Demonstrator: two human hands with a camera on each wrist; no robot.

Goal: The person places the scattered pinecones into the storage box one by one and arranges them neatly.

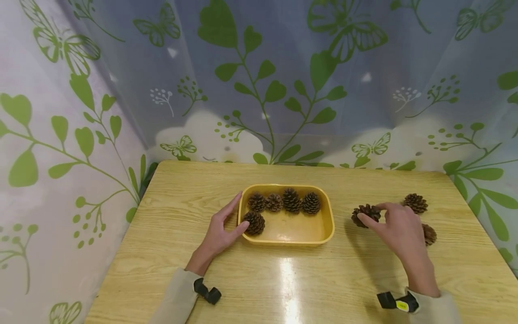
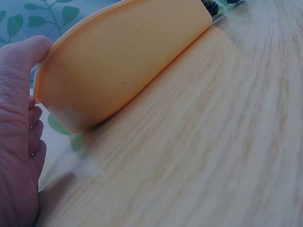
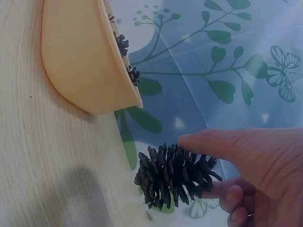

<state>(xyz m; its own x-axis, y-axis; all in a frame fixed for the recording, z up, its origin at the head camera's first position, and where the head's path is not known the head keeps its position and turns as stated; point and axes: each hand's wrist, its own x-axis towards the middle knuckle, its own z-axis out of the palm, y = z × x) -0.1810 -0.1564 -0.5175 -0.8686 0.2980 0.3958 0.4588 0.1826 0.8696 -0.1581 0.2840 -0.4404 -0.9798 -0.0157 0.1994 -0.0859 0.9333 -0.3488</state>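
A yellow plastic tub [image 1: 291,236] stands on the table with several pine cones in it. Four-sided with rounded corners, it has a row of cones along its far wall and one cone [image 1: 254,223] in the near left corner. My left hand [image 1: 217,234] grips the tub's left end, thumb over the rim and fingers along the outside; the left wrist view shows the thumb [image 2: 35,49] on the rim. Right of the tub, my right hand [image 1: 402,229] pinches a brown pine cone [image 3: 175,177] between thumb and fingers, held above the tabletop.
Two loose pine cones lie at the right, one farther back [image 1: 415,203] and one [image 1: 430,234] partly hidden behind my right hand. The wooden table [image 1: 162,198] meets a leaf-and-butterfly patterned curtain [image 1: 267,103] at the back.
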